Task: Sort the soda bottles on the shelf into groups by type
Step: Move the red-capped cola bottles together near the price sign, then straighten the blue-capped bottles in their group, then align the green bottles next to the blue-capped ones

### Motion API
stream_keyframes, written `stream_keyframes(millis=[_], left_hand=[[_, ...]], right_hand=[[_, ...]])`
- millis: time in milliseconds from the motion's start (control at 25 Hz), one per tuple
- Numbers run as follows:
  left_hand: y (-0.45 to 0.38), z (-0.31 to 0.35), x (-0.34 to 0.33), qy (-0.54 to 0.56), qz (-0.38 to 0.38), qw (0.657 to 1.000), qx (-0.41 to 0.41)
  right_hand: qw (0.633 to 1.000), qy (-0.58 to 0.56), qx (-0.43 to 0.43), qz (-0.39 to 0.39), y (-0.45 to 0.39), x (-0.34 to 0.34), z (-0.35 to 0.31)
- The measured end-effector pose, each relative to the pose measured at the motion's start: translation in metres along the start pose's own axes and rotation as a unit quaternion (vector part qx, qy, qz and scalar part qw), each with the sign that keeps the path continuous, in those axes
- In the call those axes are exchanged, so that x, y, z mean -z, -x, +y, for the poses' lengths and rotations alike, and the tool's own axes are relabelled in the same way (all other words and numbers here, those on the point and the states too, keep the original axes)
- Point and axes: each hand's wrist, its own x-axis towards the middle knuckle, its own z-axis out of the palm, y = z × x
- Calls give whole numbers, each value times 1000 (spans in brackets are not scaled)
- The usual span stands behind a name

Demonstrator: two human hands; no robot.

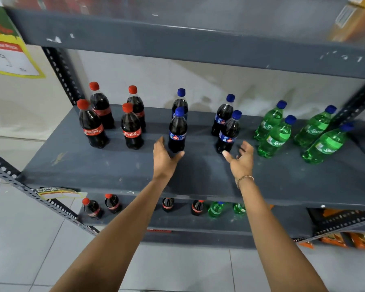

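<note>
Both hands were open and held nothing: the left hand (pixel 163 158) sat just beside a dark blue-capped plastic cola bottle (pixel 177 131), the right hand (pixel 241 159) near its twin (pixel 227 133). On the grey metal shelf (pixel 93 165) stood red-capped Coca-Cola bottles (pixel 132 128) at left, green Sprite bottles (pixel 275 138) at right.

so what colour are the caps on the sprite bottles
Blue, on all four green Sprite bottles at the right of the middle shelf, seen in the head view.
</note>
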Motion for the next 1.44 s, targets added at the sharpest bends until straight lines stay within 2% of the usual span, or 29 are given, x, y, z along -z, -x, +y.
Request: stream_keyframes(millis=[80, 160, 280, 600, 720, 800, 880, 920, 1000, 1120, 1240, 1320, 1440], left_hand=[[-8, 1, -9, -1, 16, 1000, 21], [-10, 0, -13, -16, 39, 999, 13], [-9, -2, -19, -63, 60, 996, -23], [-11, -7, -22, -107, 72, 991, -42], [-9, -3, -21, -30, 71, 997, 7], [-3, 0, -21, 39, 114, 992, 40], [10, 1, -25, 46, 151, 987, 36], [17, 3, -32, 36, 139, 989, 23], [28, 12, -51, 12, 83, 996, -5], [32, 30, -90, 31, 0, 1000, -3], [26, 45, -122, 35, -54, 998, 11], [22, 46, -134, -22, -32, 999, -5], [22, 44, -145, -62, 17, 997, -38]], right_hand=[[997, 1, 11, -71, -8, 4, -1], [995, -16, 23, -98, -12, 2, -2], [994, -47, 20, -95, -15, -2, 1], [994, -64, 22, -89, -16, -9, 6], [993, -53, 33, -100, -14, -7, 1], [993, -33, 44, -108, -13, -3, 1], [999, -9, 36, -40, -12, 7, 8], [1000, -14, 13, 16, -13, 16, 13], [991, -69, -56, 98, -17, 41, 22], [983, -95, -70, 139, -38, 86, 32], [998, -25, -34, 45, -56, 120, 37], [1000, 13, -1, -25, -64, 126, 36], [997, 54, 42, -48, -71, 128, 34]])
